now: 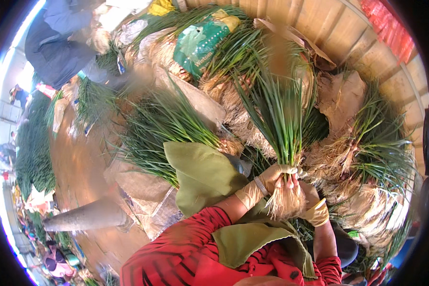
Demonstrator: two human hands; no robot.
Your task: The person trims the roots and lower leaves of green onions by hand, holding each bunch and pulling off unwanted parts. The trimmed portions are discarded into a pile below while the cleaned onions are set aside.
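Note:
An upright bunch of scallions (284, 132) is held in front of me, its long green leaves pointing away and its pale roots (286, 205) hanging toward my body. My left hand (276, 176), in a thin cream glove with a metal watch band over the wrist, is closed around the bunch just above the white bulbs. My right hand (311, 202), gloved too, is at the right side of the same bunch, by the bulbs and roots. Its fingers are partly hidden behind them. An olive-green cloth (203, 171) covers my knee and lap.
A loose pile of scallions (164, 125) lies left of my knee. More rooted bunches (354, 150) are heaped at right beside a ribbed wall (329, 32). A green printed bag (200, 46) rests on the far heap. A grey pipe-like cylinder (85, 216) is at left. Another person (57, 46) bends over at upper left.

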